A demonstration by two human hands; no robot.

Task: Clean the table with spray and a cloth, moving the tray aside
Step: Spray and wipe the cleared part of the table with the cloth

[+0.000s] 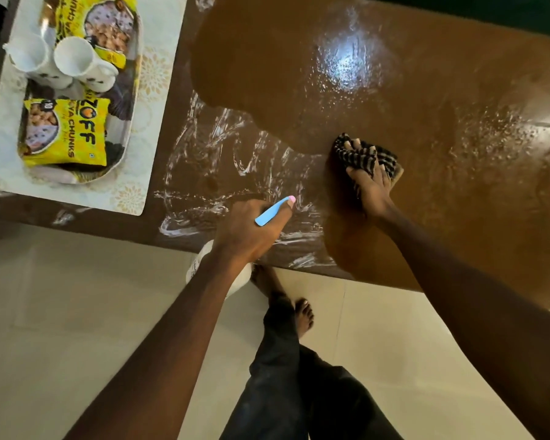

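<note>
You have hard white glare from above on the wet table point(451, 223), with a dark rounded shadow left of it. Its edges bow with the wide lens; far corners go dim.

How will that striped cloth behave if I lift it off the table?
Likely floppy: the cloth bunches in folds under the right hand. Probably damp, so slightly heavy, since the table around it glistens with spray.
</note>
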